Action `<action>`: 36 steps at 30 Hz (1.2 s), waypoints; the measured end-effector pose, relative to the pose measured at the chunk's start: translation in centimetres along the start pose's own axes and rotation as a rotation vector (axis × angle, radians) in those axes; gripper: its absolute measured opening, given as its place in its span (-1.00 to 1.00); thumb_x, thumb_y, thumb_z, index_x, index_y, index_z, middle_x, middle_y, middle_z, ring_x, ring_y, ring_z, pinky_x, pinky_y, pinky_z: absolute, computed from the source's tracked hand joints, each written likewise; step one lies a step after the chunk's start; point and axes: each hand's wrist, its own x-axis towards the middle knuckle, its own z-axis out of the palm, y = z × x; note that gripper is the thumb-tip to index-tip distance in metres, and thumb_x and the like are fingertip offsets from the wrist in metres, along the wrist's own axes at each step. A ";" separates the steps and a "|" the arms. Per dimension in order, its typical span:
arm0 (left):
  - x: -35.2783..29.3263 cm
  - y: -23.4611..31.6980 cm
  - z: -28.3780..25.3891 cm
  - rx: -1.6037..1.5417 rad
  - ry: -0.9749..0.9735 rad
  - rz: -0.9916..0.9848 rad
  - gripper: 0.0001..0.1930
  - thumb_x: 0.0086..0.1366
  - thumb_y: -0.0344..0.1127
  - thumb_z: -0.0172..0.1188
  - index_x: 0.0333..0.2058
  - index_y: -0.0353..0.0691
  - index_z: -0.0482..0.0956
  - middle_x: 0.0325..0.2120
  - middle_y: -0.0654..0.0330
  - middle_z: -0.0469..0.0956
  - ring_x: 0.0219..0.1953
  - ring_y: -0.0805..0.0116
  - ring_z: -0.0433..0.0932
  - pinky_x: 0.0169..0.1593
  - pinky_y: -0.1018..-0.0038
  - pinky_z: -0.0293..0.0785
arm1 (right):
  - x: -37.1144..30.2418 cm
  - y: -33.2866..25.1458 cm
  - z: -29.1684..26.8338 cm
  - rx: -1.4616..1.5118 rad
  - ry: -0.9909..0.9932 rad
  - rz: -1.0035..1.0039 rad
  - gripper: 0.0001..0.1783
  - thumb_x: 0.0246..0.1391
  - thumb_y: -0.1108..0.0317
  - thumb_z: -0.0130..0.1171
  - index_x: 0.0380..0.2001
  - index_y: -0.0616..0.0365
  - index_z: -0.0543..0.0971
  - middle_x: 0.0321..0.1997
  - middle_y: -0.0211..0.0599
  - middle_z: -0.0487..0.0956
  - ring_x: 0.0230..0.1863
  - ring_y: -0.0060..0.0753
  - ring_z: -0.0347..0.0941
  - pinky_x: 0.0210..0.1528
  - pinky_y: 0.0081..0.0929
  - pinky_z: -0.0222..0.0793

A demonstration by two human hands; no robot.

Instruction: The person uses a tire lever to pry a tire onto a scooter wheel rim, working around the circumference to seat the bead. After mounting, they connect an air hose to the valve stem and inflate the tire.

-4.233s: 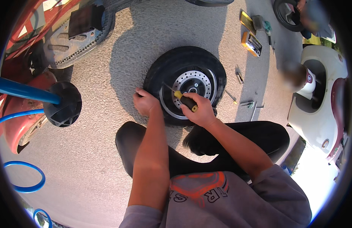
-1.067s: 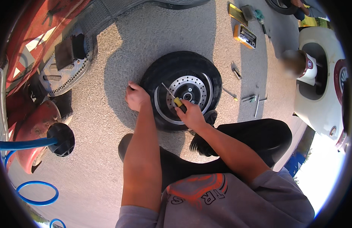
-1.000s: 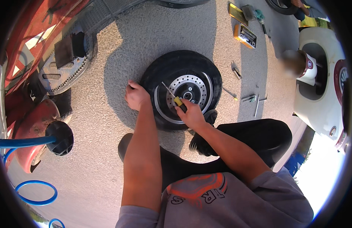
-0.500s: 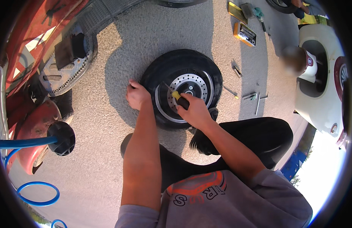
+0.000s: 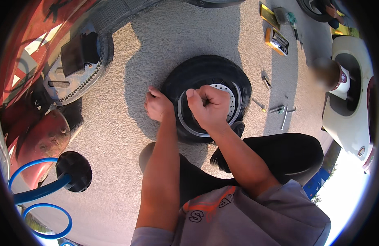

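A scooter wheel with a black tyre (image 5: 201, 67) lies flat on the ground before my knees. Its silver rim and drilled brake disc (image 5: 233, 101) face up, partly covered by my right hand (image 5: 210, 105). That hand is a closed fist over the hub side; the yellow-and-black screwdriver seen in it earlier is now hidden inside or under the fist. At the tyre's left edge is my left hand (image 5: 158, 104), its fingers curled closed and thumb up. What it may hold is hidden.
Right of the wheel lie a screwdriver (image 5: 259, 105), hex keys and a T-handle tool (image 5: 284, 117). A yellow tool box (image 5: 277, 41) is farther back. A white scooter (image 5: 347, 117) stands right; red machinery (image 5: 46, 139) and a blue hose (image 5: 44, 189) are left. Another person's hand (image 5: 335, 14) shows far right.
My right hand has rotated upright into a fist over the wheel, hiding the screwdriver. My left hand stays beside the tyre. The whole view has shifted slightly.
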 end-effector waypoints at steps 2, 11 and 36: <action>0.0 -0.1 0.1 0.017 0.023 0.025 -0.42 0.42 0.19 -0.25 -0.12 -0.12 0.63 -0.20 0.07 0.64 -0.09 -0.05 0.55 -0.08 0.02 0.47 | 2.3 -0.5 1.1 -0.040 0.033 0.102 -0.50 0.12 0.42 0.25 -0.78 0.16 0.24 -0.81 -0.61 0.21 -0.71 -0.81 0.03 -0.69 -0.62 -0.11; -0.3 -0.9 1.6 -0.014 0.165 0.169 -0.47 0.43 0.13 -0.19 -0.32 -0.15 0.63 -0.28 0.20 0.65 -0.10 0.05 0.52 -0.08 0.05 0.41 | 9.3 1.7 8.1 -0.370 -0.234 -0.057 -0.62 -0.02 0.21 0.27 -0.73 0.24 0.48 -0.80 -0.28 0.43 -0.75 -0.45 0.36 -0.64 -0.39 0.29; 0.2 -1.9 2.3 0.171 0.174 0.371 -0.52 0.41 0.12 -0.17 -0.22 -0.09 0.64 -0.22 0.21 0.64 -0.08 0.09 0.55 -0.08 0.06 0.42 | 13.4 5.8 13.3 -0.687 -0.737 -0.028 -0.59 -0.02 0.00 0.23 -0.46 0.20 0.65 -0.49 -0.08 0.63 -0.36 -0.04 0.60 -0.26 -0.12 0.54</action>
